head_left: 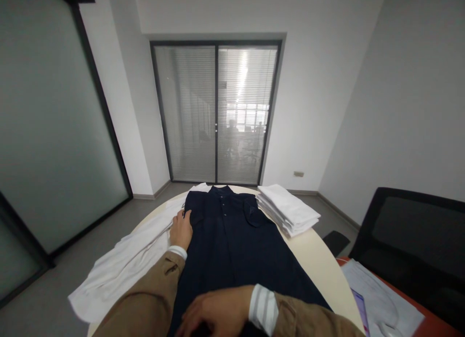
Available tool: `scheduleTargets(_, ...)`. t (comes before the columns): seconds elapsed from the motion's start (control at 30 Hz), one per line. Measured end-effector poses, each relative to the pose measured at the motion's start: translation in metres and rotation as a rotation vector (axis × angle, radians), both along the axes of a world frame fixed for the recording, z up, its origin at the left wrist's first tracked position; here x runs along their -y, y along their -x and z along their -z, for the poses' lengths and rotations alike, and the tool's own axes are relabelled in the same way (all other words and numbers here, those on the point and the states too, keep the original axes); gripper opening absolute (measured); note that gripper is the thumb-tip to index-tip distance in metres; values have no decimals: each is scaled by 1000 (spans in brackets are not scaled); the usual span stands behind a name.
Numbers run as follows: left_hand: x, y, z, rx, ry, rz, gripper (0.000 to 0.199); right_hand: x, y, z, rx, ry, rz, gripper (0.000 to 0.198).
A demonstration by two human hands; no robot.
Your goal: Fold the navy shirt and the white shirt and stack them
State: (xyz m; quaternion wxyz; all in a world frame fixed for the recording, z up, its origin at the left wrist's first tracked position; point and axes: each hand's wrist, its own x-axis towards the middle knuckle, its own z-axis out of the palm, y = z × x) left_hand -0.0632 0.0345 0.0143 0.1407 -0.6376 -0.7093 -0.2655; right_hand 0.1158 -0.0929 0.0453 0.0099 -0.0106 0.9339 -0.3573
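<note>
A navy button-front shirt [227,245] lies face up on the round cream table [312,259], its collar at the far end. My left hand [180,230] rests at the shirt's left edge near the upper part, fingers slightly apart and fingertips touching the cloth. Low over the front of the shirt is my right hand [216,310], palm down with fingers stretched toward the left and a little blurred. The frame's bottom edge cuts off the shirt's lower end. Beside my left arm, a white garment [127,262] is spread along the table's left side and hangs over its edge.
A stack of folded white cloth [288,208] sits at the table's far right. On the right stand a black mesh chair [414,240] and a red surface with a pale sheet [381,293] and a phone-like object [359,308]. Glass doors [217,112] are behind.
</note>
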Motion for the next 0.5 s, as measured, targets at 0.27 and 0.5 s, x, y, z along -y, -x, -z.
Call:
scheduleTargets(0.27,-19,17,17,737,-306,143,25,-80,-43,-23,-81,-257,664,39)
scheduleTargets(0.5,-34,27,36,968,-286,122,32,-105,-54,13,0,-352,794,60)
